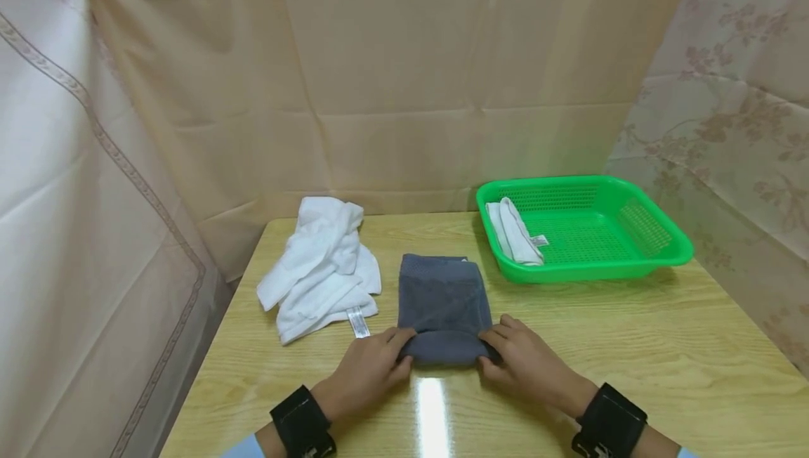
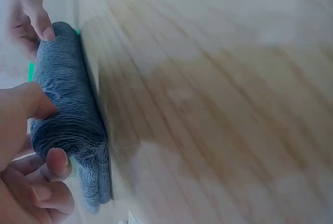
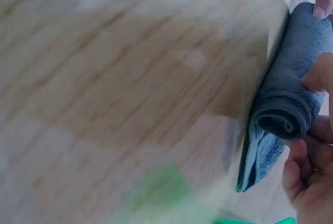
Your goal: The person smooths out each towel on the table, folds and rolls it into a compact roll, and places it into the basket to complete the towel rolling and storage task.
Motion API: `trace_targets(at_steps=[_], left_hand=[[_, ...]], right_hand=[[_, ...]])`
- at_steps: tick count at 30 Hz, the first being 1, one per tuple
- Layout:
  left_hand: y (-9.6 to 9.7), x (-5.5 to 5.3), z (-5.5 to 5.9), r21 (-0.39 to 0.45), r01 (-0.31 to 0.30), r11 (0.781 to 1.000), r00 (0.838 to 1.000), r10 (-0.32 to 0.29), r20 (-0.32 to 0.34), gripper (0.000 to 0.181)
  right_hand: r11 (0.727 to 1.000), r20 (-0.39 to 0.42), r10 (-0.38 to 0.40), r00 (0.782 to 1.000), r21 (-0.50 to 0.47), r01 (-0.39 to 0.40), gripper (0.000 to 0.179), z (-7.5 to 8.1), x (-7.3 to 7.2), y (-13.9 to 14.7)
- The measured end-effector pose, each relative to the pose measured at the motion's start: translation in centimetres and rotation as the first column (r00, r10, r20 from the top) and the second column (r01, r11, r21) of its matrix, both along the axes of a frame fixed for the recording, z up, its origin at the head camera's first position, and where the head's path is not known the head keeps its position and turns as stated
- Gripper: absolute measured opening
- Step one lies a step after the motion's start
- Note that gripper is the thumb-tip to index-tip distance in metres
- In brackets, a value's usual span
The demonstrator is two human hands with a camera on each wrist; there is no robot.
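A dark grey towel [image 1: 442, 296] lies on the table, its near end rolled up and its far part flat and folded in layers. My left hand [image 1: 373, 367] grips the left end of the roll between thumb and fingers. At the opposite end my right hand [image 1: 527, 363] pinches the roll the same way. In the left wrist view the thumb of the left hand [image 2: 26, 146] presses on top of the rolled towel [image 2: 67, 89]. The right wrist view shows the roll's spiral end [image 3: 283, 122] beside the fingers of the right hand [image 3: 317, 156].
A crumpled white towel [image 1: 329, 268] with a label lies to the left on the wooden table [image 1: 632, 345]. At the back right stands a green plastic basket [image 1: 594, 272], holding a folded white towel [image 1: 515, 233] at its left side. Cloth curtains [image 1: 404, 79] hang behind and beside the table.
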State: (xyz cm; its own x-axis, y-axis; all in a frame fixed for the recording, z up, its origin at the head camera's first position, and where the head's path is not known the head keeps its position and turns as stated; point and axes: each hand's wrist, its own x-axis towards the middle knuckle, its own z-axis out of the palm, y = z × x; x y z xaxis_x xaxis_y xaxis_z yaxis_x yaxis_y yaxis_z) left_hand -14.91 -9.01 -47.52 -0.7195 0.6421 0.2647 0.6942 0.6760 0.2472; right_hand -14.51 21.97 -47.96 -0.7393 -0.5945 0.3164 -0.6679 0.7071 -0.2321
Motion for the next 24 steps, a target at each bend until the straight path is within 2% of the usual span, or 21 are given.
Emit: trace_targets(at_steps=[2,5,8,10,13,15,17,19,20,22,24], left_hand=[[-0.1,-0.1,-0.1,0.057,-0.021,0.998,0.998,0.017,0.065,0.034],[0.0,-0.3,0.0,0.121,-0.043,0.992,0.986,0.022,0.168,0.028],[0.1,-0.6,0.0,0.159,-0.07,0.985,0.976,0.035,0.213,0.021],[0.2,-0.8,0.0,0.163,-0.086,0.983,0.983,0.056,0.177,0.016],[0.2,-0.9,-0.1,0.123,-0.081,0.989,0.996,0.077,0.039,0.013],[0.1,-0.8,0.0,0.072,-0.069,0.995,0.996,0.073,-0.053,0.017],[-0.1,-0.6,0.1,0.019,-0.055,0.998,0.992,0.057,-0.109,0.027],[-0.2,-0.6,0.2,-0.024,-0.044,0.999,0.992,0.041,-0.122,0.037],[-0.3,-0.5,0.2,-0.041,-0.041,0.998,0.992,0.035,-0.121,0.042],[-0.4,-0.5,0.2,-0.063,-0.033,0.997,0.993,0.025,-0.115,0.048],[-0.4,-0.6,0.1,-0.068,-0.029,0.997,0.994,0.022,-0.106,0.046]], right_hand=[[0.998,0.134,-0.022,0.991,-0.048,0.028,0.031,0.0,-0.1,0.1],[0.985,0.334,-0.031,0.942,-0.148,0.085,0.027,0.0,-0.4,0.3],[0.96,0.437,0.0,0.899,-0.251,0.122,0.023,-0.2,-0.8,0.4],[0.948,0.448,0.03,0.894,-0.296,0.117,0.021,-0.3,-1.2,0.4],[0.94,0.452,0.051,0.89,-0.323,0.11,0.015,-0.5,-1.6,0.3],[0.939,0.465,0.05,0.884,-0.324,0.118,0.011,-0.5,-1.8,0.2],[0.94,0.475,0.035,0.879,-0.315,0.132,0.009,-0.4,-2.0,0.0],[0.945,0.457,0.003,0.89,-0.293,0.147,0.009,-0.2,-2.0,-0.2],[0.951,0.423,-0.021,0.906,-0.272,0.149,0.009,-0.1,-2.0,-0.3],[0.963,0.306,-0.063,0.95,-0.233,0.139,0.012,0.1,-2.0,-0.6],[0.977,0.135,-0.066,0.989,-0.194,0.091,0.017,0.2,-1.9,-0.8]])
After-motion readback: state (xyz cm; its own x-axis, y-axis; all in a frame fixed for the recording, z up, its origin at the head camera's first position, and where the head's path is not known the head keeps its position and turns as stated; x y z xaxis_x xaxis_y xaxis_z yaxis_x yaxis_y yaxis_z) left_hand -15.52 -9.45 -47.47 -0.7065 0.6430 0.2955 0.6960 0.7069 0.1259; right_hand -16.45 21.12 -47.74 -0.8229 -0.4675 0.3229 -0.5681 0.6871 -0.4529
